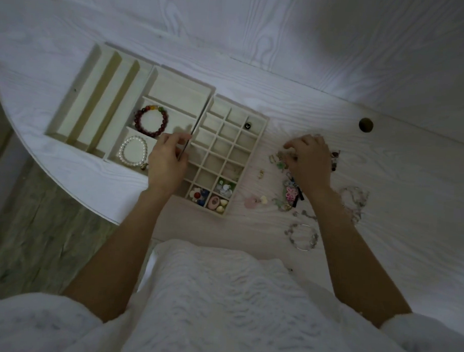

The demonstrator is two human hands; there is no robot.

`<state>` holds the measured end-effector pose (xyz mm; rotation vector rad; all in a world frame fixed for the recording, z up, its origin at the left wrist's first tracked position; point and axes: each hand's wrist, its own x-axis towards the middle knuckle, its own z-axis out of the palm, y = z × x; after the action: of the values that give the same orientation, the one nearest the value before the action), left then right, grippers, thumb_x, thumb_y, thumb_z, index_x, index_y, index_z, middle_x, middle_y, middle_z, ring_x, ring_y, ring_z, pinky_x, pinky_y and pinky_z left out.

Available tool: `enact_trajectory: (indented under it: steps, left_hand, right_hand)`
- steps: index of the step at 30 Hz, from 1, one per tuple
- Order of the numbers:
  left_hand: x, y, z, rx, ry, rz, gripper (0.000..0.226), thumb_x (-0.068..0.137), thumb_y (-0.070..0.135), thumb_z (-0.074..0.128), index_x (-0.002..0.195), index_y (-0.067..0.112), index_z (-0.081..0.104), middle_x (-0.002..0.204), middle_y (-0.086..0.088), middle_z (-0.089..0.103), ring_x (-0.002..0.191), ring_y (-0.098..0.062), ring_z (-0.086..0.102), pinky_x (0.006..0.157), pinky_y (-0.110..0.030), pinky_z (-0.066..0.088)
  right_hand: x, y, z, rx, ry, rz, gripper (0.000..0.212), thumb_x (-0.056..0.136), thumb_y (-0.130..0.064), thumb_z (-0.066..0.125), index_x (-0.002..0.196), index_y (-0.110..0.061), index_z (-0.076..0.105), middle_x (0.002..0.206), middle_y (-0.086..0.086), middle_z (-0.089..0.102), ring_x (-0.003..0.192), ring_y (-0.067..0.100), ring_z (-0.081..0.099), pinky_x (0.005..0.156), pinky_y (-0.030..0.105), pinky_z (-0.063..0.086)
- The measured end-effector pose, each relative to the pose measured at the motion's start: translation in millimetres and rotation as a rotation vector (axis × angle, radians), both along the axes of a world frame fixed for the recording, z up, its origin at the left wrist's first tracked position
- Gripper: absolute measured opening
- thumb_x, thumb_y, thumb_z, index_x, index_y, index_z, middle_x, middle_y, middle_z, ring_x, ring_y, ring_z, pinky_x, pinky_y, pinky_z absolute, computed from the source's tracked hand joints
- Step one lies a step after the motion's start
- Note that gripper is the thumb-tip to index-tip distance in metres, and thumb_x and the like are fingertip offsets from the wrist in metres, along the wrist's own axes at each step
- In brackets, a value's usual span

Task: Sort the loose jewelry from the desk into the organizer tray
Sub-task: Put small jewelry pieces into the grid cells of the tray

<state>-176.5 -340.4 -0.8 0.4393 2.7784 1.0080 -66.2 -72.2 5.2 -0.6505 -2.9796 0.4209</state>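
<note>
Left hand [167, 164]: fingers curled on tray [227, 160] edge.
Right hand [309, 162]: fingers curled into loose jewelry [290, 193]; pinch unclear.

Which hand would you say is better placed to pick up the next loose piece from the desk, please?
The right hand, probably: its curled fingers are already down in the loose jewelry pile, while the left hand rests at the grid tray edge.

Jewelry pile [286, 162] partly hidden under right hand [309, 162], pieces indistinct.
</note>
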Motion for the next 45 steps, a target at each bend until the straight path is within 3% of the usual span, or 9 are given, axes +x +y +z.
enact_trajectory:
  steps: [6, 11, 19, 22, 26, 31, 37, 41, 45]
  left_hand:
    - [-9, 3, 6, -0.072, 0.047, -0.051, 0.022, 0.085, 0.012, 0.063, 0.107, 0.01, 0.061, 0.1, -0.012, 0.059, 0.067, -0.022, 0.055, 0.067, -0.036, 0.046]
    - [-20, 8, 3, -0.09, 0.109, -0.082, 0.02, 0.087, 0.018, 0.064, 0.104, 0.01, 0.061, 0.095, -0.013, 0.06, 0.074, -0.031, 0.06, 0.064, -0.04, 0.048]
    - [-18, 7, -1, -0.053, 0.097, -0.064, 0.019, 0.088, 0.013, 0.061, 0.107, 0.01, 0.06, 0.094, -0.013, 0.061, 0.071, -0.028, 0.06, 0.062, -0.041, 0.051]
    - [-18, 8, -1, -0.055, 0.089, -0.068, 0.02, 0.088, 0.013, 0.061, 0.107, 0.01, 0.06, 0.093, -0.01, 0.061, 0.072, -0.026, 0.06, 0.06, -0.036, 0.048]
    - [-18, 7, -3, -0.057, 0.09, -0.058, 0.019, 0.088, 0.014, 0.061, 0.107, 0.012, 0.061, 0.092, -0.008, 0.061, 0.072, -0.024, 0.06, 0.057, -0.03, 0.041]
    - [-18, 7, -3, -0.046, 0.101, -0.05, 0.019, 0.088, 0.015, 0.061, 0.107, 0.011, 0.061, 0.092, -0.009, 0.061, 0.072, -0.024, 0.06, 0.057, -0.03, 0.041]
    - [-18, 6, -5, -0.014, 0.119, -0.054, 0.019, 0.087, 0.013, 0.062, 0.106, 0.011, 0.061, 0.091, -0.009, 0.062, 0.07, -0.024, 0.06, 0.058, -0.033, 0.046]
    - [-19, 6, -7, 0.005, 0.132, -0.056, 0.019, 0.087, 0.014, 0.063, 0.106, 0.011, 0.062, 0.089, -0.01, 0.061, 0.068, -0.024, 0.06, 0.058, -0.034, 0.048]
    - [-19, 6, -6, 0.009, 0.119, -0.055, 0.019, 0.087, 0.012, 0.062, 0.106, 0.011, 0.062, 0.09, -0.01, 0.061, 0.07, -0.024, 0.06, 0.059, -0.035, 0.048]
  right_hand:
    - [-21, -11, 0, 0.062, -0.163, 0.024, 0.002, 0.075, -0.004, 0.07, 0.076, -0.005, 0.069, 0.068, 0.015, 0.066, 0.076, 0.032, 0.055, 0.064, 0.029, 0.028]
    - [-30, -15, 2, 0.17, -0.132, 0.12, 0.026, 0.045, 0.003, 0.076, 0.051, -0.006, 0.052, 0.043, 0.009, 0.049, 0.05, 0.024, 0.05, 0.056, 0.024, 0.026]
    - [-28, -6, -11, 0.172, -0.014, 0.179, 0.012, 0.064, 0.005, 0.063, 0.068, -0.003, 0.057, 0.058, 0.012, 0.054, 0.054, 0.025, 0.048, 0.053, 0.027, 0.03]
    - [-30, -3, -6, -0.03, 0.04, 0.09, 0.007, 0.079, 0.001, 0.06, 0.083, -0.002, 0.065, 0.073, 0.014, 0.063, 0.069, 0.029, 0.054, 0.062, 0.029, 0.036]
    - [-52, -15, 19, -0.363, 0.15, 0.022, 0.007, 0.085, -0.011, 0.061, 0.088, -0.01, 0.068, 0.078, -0.004, 0.066, 0.072, 0.012, 0.06, 0.065, 0.023, 0.045]
    - [-75, -27, 5, -0.437, 0.116, -0.052, 0.008, 0.078, -0.021, 0.068, 0.084, -0.019, 0.073, 0.095, 0.008, 0.063, 0.092, 0.025, 0.056, 0.079, 0.032, 0.045]
    - [-72, -22, 7, -0.239, 0.114, -0.08, 0.013, 0.085, -0.018, 0.063, 0.092, -0.014, 0.074, 0.107, 0.01, 0.055, 0.1, 0.025, 0.049, 0.072, 0.014, 0.027]
    - [-79, -21, 14, -0.109, 0.062, 0.06, 0.01, 0.08, -0.02, 0.067, 0.085, -0.014, 0.074, 0.101, 0.01, 0.057, 0.095, 0.028, 0.049, 0.079, 0.029, 0.04]
    - [-90, -26, 17, -0.015, -0.066, 0.12, 0.014, 0.083, -0.023, 0.065, 0.086, -0.016, 0.076, 0.103, 0.009, 0.056, 0.099, 0.03, 0.046, 0.081, 0.034, 0.039]
